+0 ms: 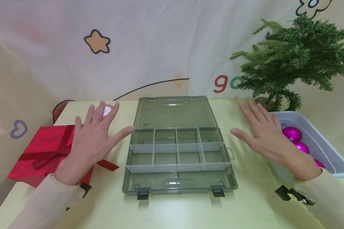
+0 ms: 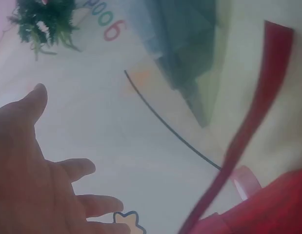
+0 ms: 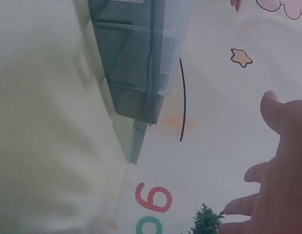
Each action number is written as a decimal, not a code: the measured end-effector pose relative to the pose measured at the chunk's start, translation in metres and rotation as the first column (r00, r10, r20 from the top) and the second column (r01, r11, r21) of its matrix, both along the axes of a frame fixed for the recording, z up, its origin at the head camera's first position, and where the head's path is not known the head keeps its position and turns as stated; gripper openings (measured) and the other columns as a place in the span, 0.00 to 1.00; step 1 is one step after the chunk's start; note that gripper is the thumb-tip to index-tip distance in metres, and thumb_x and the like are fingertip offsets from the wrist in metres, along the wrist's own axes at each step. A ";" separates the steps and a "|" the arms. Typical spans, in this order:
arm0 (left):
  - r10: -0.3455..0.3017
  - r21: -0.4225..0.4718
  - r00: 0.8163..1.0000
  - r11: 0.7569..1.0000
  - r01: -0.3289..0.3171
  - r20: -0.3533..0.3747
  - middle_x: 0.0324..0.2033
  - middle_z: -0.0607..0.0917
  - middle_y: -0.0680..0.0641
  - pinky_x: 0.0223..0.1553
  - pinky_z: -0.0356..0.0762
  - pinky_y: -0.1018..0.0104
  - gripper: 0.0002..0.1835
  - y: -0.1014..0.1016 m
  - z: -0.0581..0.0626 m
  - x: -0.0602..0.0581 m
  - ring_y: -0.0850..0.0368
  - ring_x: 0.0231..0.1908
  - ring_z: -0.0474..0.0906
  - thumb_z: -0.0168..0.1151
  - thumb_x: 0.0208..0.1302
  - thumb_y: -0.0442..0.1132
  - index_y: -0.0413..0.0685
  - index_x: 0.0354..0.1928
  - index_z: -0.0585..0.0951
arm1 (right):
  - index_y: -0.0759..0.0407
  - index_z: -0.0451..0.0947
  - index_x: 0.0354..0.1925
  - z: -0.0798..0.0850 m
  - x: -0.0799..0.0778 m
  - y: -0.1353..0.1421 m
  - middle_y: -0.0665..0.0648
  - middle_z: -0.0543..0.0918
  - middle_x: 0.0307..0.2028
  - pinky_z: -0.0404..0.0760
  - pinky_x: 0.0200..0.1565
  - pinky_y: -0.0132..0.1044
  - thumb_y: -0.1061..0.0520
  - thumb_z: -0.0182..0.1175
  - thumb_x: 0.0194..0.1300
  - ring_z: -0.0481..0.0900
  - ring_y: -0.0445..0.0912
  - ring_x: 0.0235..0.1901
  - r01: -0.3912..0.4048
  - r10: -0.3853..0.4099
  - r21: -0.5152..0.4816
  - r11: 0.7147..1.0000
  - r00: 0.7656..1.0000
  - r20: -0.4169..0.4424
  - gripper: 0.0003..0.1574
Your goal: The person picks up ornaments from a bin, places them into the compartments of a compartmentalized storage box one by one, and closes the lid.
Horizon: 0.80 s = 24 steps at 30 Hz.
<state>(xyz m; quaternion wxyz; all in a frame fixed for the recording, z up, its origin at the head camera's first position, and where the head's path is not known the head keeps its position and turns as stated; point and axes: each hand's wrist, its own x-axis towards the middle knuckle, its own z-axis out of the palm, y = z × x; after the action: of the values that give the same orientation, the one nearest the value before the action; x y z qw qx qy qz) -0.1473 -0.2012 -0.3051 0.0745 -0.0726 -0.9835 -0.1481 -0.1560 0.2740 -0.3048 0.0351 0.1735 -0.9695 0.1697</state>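
My left hand (image 1: 93,138) is held in the air with fingers spread, left of a dark translucent compartment box (image 1: 177,167). It overlaps a red gift box (image 1: 46,140) with a dark red ribbon (image 2: 253,117) in the head view. On the other side, my right hand (image 1: 265,136) hovers with fingers extended, between the compartment box and a pale blue-grey bin (image 1: 329,149). Neither hand holds anything. The compartment box lies with its lid (image 1: 175,113) folded back. Clear dividers (image 1: 177,148) split its rear part into several cells, with one long section at the front.
Shiny magenta balls (image 1: 292,133) lie in the bin at the right. Behind it stands a small artificial fir tree (image 1: 298,54) on a round base. A pink ribbon roll (image 1: 107,110) sits behind my left hand. A printed cloth (image 1: 160,47) hangs behind the table.
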 end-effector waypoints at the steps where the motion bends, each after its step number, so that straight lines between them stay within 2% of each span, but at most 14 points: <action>1: -0.004 0.017 1.000 1.000 0.004 0.010 0.83 0.47 0.33 0.70 0.34 0.14 0.53 0.000 0.002 0.000 0.24 0.80 0.39 0.48 0.70 0.79 0.59 0.87 0.52 | 0.49 0.34 0.87 0.001 0.001 0.001 0.60 0.31 0.85 0.24 0.73 0.77 0.32 0.53 0.80 0.32 0.68 0.82 -0.002 0.002 -0.008 1.000 1.000 0.001 0.57; 5: -0.025 0.087 0.999 0.996 0.022 0.039 0.84 0.46 0.35 0.70 0.33 0.15 0.51 0.001 0.010 0.001 0.25 0.80 0.39 0.48 0.72 0.77 0.60 0.87 0.50 | 0.50 0.37 0.87 0.005 0.003 0.006 0.60 0.35 0.85 0.23 0.74 0.74 0.35 0.55 0.79 0.34 0.67 0.82 -0.017 0.017 -0.042 0.999 1.000 -0.008 0.56; 9: -0.046 0.161 0.997 0.986 0.036 0.057 0.84 0.49 0.37 0.72 0.35 0.17 0.49 0.001 0.018 0.003 0.28 0.81 0.40 0.49 0.73 0.74 0.60 0.87 0.50 | 0.51 0.42 0.87 0.008 0.005 0.013 0.62 0.42 0.85 0.27 0.76 0.71 0.39 0.61 0.78 0.40 0.66 0.82 -0.076 0.068 -0.098 0.992 0.995 -0.079 0.56; 12: -0.055 0.246 0.997 0.968 0.040 0.054 0.84 0.50 0.41 0.72 0.43 0.18 0.47 0.001 0.023 0.004 0.33 0.82 0.42 0.51 0.75 0.72 0.64 0.87 0.50 | 0.52 0.45 0.87 0.011 0.005 0.018 0.62 0.46 0.85 0.35 0.78 0.71 0.42 0.63 0.77 0.42 0.66 0.82 -0.121 0.103 -0.145 0.982 0.987 -0.123 0.55; 17: -0.058 0.415 0.997 0.909 0.034 0.046 0.84 0.54 0.51 0.70 0.60 0.23 0.44 0.003 0.028 0.006 0.39 0.80 0.52 0.55 0.75 0.69 0.72 0.86 0.51 | 0.49 0.48 0.87 0.017 0.007 0.030 0.59 0.46 0.85 0.43 0.77 0.72 0.49 0.66 0.76 0.44 0.65 0.82 -0.163 0.137 -0.223 0.961 0.982 -0.127 0.53; 22: -0.049 0.546 0.995 0.837 -0.007 0.087 0.80 0.65 0.47 0.67 0.69 0.28 0.42 0.006 0.027 0.006 0.41 0.76 0.63 0.58 0.74 0.68 0.74 0.85 0.56 | 0.40 0.50 0.86 0.025 0.012 0.043 0.56 0.48 0.85 0.42 0.75 0.75 0.55 0.66 0.76 0.45 0.64 0.82 -0.130 0.109 -0.257 0.958 0.989 -0.095 0.52; 24: -0.046 0.595 0.994 0.804 -0.023 0.100 0.78 0.69 0.46 0.67 0.71 0.30 0.41 0.005 0.025 0.006 0.42 0.75 0.66 0.58 0.74 0.67 0.72 0.84 0.59 | 0.38 0.50 0.86 0.028 0.014 0.049 0.57 0.50 0.85 0.44 0.74 0.77 0.56 0.65 0.77 0.48 0.68 0.80 -0.099 0.084 -0.278 0.955 0.994 -0.066 0.52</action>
<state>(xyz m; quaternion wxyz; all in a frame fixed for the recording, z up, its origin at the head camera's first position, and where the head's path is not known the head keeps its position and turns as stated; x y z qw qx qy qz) -0.1415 -0.1960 -0.2805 0.0389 -0.0434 -0.8897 -0.4528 -0.1422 0.3228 -0.2766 0.0775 0.2158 -0.9252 0.3023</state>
